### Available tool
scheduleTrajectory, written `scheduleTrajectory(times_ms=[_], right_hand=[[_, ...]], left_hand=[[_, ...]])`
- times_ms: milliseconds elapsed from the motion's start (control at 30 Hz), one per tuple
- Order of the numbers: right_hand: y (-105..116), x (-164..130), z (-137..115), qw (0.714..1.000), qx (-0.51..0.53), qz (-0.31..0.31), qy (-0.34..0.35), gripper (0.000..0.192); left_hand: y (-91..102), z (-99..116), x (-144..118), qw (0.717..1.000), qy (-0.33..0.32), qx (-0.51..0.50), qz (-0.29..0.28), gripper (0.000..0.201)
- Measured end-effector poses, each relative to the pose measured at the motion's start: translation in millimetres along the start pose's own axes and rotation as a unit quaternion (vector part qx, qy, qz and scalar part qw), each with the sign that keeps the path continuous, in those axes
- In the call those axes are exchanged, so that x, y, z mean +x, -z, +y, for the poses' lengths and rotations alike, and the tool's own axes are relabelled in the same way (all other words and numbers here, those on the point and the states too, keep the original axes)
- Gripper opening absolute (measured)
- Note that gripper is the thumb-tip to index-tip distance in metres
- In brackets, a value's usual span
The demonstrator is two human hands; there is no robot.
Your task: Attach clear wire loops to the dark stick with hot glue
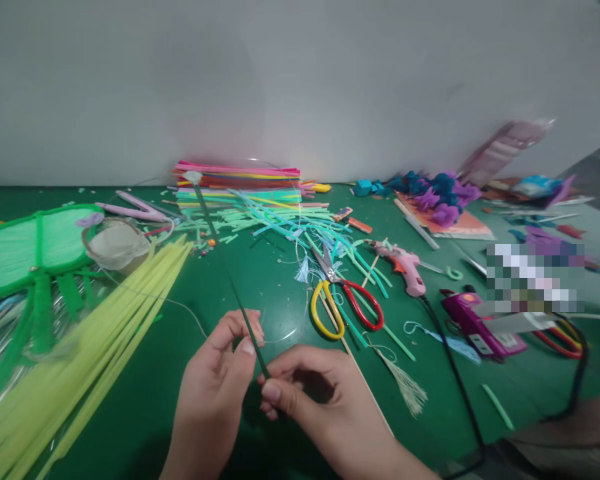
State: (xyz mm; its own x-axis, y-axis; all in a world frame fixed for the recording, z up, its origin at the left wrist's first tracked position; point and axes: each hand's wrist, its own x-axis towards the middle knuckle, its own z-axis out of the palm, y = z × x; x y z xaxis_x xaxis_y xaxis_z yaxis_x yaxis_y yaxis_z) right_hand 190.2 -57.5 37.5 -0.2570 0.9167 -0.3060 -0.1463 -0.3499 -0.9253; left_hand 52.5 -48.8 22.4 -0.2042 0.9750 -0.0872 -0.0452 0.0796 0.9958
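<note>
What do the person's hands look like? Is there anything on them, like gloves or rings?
Both hands are bare: no gloves, rings, watch or bracelets show. The left hand and right hand have short, plain fingernails with no polish visible. No sleeves reach the wrists or the part of the forearms in view, so whatever is worn higher up cannot be seen. There are no marks or writing on either hand.

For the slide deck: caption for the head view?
Both hands, left hand and right hand, pinch a thin green stem above a green table.

Scissors [347,301] — glue gun [405,265] beside
</note>
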Motion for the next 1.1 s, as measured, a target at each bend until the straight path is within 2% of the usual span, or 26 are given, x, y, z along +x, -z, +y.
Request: scheduleTrajectory(times_ms=[67, 133, 300, 400, 733, 933, 1100], right_hand=[[0.1, 0.0, -0.3, 1.000, -0.009, 0.007, 0.008, 0.020], [0.7, -0.6, -1.4, 1.000, -0.014, 0.008, 0.015, 0.018], [3.2, -1.7, -4.2, 0.999, -0.029, 0.012, 0.025, 0.013], [4.2, -1.0, -5.2, 0.998, -0.054, 0.013, 0.031, 0.011], [6.0, -0.6, -4.8, 0.991, -0.121, 0.027, 0.055, 0.013], [6.9, -0.3, -6.4, 0.987, -0.143, 0.034, 0.067, 0.013], [8.0, -1.5, -7.1, 0.974, -0.193, 0.051, 0.107, 0.014]], left_hand=[[-1.1, 0.4, -0.8, 0.997, -0.055, 0.045, 0.015, 0.010], [-2.2, 0.2, -2.6, 0.996, -0.074, 0.053, 0.026, 0.011], [-0.9, -3.1, -6.9, 0.999, -0.035, -0.014, 0.020, 0.017], [0.1, -4.5, -6.6, 0.999, -0.023, -0.045, 0.018, 0.010], [-0.1, -0.6, -7.0, 0.999, -0.027, -0.032, 0.024, 0.010], [0.6, -2.0, -5.6, 0.995, -0.053, -0.086, 0.017, 0.004], [1.1, 2.7, -5.0, 0.993, 0.010, -0.116, -0.001, 0.004]])
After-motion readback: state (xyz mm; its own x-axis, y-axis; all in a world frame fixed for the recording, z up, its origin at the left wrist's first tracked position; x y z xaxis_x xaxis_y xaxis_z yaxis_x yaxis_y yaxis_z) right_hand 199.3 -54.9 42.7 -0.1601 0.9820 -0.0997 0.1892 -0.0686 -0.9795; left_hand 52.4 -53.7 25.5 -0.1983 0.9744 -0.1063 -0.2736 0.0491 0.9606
